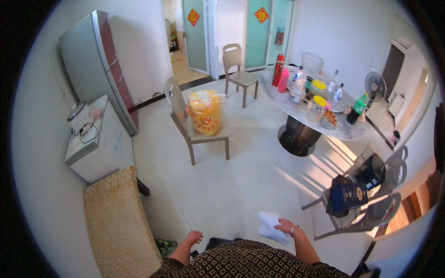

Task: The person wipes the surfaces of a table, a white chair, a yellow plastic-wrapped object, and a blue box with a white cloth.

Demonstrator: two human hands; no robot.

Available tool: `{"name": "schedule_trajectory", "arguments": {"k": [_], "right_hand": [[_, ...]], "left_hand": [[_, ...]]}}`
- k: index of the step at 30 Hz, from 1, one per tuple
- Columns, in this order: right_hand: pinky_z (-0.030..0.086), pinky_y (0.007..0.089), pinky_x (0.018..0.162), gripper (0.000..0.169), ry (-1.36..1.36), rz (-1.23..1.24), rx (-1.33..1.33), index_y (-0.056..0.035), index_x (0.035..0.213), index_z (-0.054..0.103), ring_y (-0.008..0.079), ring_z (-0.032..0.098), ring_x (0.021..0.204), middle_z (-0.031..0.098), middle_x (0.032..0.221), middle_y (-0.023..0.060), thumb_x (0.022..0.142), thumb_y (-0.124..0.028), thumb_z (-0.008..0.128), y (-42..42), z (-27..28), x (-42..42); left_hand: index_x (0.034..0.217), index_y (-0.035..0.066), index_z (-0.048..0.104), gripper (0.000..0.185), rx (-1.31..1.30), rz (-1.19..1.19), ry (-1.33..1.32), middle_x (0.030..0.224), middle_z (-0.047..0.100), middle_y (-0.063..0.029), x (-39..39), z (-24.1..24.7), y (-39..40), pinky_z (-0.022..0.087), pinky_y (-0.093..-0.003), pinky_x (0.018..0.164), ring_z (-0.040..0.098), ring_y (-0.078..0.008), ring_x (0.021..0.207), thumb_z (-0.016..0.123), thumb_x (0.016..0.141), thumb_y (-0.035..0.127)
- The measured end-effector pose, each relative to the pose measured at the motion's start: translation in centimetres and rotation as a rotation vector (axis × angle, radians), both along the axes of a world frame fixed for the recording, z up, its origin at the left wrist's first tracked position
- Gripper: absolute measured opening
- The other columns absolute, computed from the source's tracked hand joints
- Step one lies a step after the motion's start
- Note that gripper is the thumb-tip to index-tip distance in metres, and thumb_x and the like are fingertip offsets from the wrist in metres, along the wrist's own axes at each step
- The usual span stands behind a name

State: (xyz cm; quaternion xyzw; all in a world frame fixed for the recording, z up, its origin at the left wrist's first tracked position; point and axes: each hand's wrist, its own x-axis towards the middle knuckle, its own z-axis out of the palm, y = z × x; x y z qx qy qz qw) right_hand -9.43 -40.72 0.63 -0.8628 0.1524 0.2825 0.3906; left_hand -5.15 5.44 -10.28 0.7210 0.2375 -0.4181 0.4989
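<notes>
My right hand [285,226], with a bracelet at its wrist, grips a folded white cloth [273,227] in front of my right side. The cloth hangs above the pale tiled floor [240,187]. My left hand [194,237] is held out at my left side, nothing in it, its fingers loosely curled and slightly apart. It is nearest to a bench or table under a beige textured cover [114,222]. Ahead of me, a chair [176,100] bears a clear plastic bag with a yellow bundle [206,113] inside.
A round marble-look table [285,104] at the right carries bottles, yellow-lidded jars and a red flask [278,70]. Chairs with dark bags [347,196] stand at the lower right. A chest freezer [111,142] and a refrigerator [90,69] line the left wall.
</notes>
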Motion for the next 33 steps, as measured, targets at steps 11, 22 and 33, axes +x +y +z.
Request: {"name": "schedule_trajectory", "arguments": {"k": [11, 22, 33], "right_hand": [[0.039, 0.0271, 0.087, 0.05, 0.058, 0.207, 0.672, 0.0026, 0.12, 0.042, 0.0157, 0.049, 0.1, 0.053, 0.111, 0.0102, 0.082, -0.027, 0.056, 10.2, 9.0, 23.8], [0.037, 0.04, 0.091, 0.066, -0.106, 0.418, -0.166, -0.0048, 0.13, 0.026, 0.0371, 0.048, 0.105, 0.04, 0.124, 0.0227, 0.081, -0.043, 0.049, 15.0, 7.9, 47.3], [0.044, 0.0325, 0.079, 0.047, -0.396, 0.086, 0.531, -0.0051, 0.122, 0.038, 0.0227, 0.054, 0.091, 0.054, 0.104, 0.015, 0.084, -0.028, 0.054, 17.9, 6.4, 64.4]], "left_hand": [[0.127, 0.003, 0.034, 0.066, -0.297, -0.116, -0.739, 0.119, 0.047, -0.0133, 20.0, 10.3, -7.3, 0.04, -0.0348, 0.089, 0.049, -0.0226, 0.105, 0.063, 0.077, 0.034], [0.114, 0.001, 0.048, 0.036, -0.621, 0.25, -0.263, 0.104, 0.057, -0.009, 42.4, 18.9, -8.0, 0.048, -0.0338, 0.076, 0.058, -0.0196, 0.088, 0.056, 0.084, 0.02], [0.109, 0.004, 0.05, 0.03, -0.861, 0.269, -0.083, 0.099, 0.058, -0.0057, 61.8, 20.6, -11.4, 0.047, -0.0325, 0.078, 0.057, -0.017, 0.088, 0.054, 0.085, 0.023]]}}
